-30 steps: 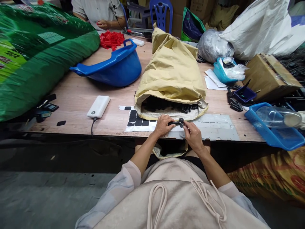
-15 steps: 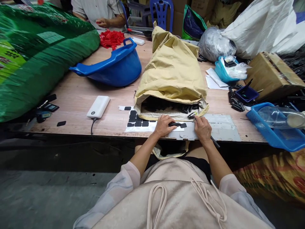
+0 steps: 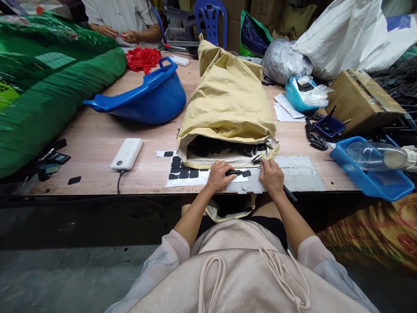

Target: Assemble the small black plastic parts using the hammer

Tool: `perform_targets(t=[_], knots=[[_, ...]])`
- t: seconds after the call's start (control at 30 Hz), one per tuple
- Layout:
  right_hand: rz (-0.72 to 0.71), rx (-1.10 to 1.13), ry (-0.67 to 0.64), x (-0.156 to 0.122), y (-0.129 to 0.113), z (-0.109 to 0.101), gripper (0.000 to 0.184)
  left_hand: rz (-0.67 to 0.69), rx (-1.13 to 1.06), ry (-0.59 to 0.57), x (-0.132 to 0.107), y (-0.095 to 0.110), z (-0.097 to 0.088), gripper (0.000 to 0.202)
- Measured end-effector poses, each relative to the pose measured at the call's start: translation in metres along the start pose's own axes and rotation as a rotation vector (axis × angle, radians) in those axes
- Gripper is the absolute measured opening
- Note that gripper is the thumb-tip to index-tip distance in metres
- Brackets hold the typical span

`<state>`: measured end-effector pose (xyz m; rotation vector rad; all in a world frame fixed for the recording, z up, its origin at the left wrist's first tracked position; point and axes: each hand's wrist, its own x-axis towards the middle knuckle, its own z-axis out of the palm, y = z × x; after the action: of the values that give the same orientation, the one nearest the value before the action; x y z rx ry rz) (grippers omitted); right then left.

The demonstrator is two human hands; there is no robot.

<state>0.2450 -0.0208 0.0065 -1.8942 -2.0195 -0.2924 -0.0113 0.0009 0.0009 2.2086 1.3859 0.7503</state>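
Observation:
My left hand (image 3: 219,175) is closed on a slim black part (image 3: 234,172), pressing it down at the table's front edge. My right hand (image 3: 273,177) is wrapped round a small hammer (image 3: 289,194); its metal head shows beyond my fingers and its dark handle sticks out behind the hand. Between the hands lies a black rounded patch (image 3: 246,173) on a white strip. Left of my left hand, several similar patches sit on a white sheet (image 3: 170,182). A grey taped board (image 3: 302,174) lies under the right hand. Just ahead, a yellow sack (image 3: 234,100) opens toward me, black parts inside.
A white power bank (image 3: 127,154) with a cable and a blue basin (image 3: 150,98) are on the left, beside a large green sack (image 3: 65,82). To the right stand a blue basket (image 3: 374,174) and a cardboard box (image 3: 361,100). Across the table sits a person near red pieces (image 3: 143,58).
The view has shifted slightly, so the table things appear a little further left. Both hands keep their grips, with little movement. The person opposite now shows both hands together.

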Motion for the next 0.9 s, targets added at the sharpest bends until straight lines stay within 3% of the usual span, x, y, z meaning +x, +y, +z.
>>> perform_targets(t=[0.33,0.6,0.9], knots=[[0.001,-0.026,0.021,0.001,-0.002,0.002,0.034,0.061,0.022,-0.028,-0.005,0.002,-0.001,0.019],[0.008,-0.024,0.003,0.001,-0.003,0.001,0.035,0.273,0.047,-0.099,-0.068,0.026,0.005,0.021],[0.013,0.000,-0.006,0.001,-0.003,0.003,0.036,0.210,0.284,-0.056,-0.102,0.030,0.044,0.007]])
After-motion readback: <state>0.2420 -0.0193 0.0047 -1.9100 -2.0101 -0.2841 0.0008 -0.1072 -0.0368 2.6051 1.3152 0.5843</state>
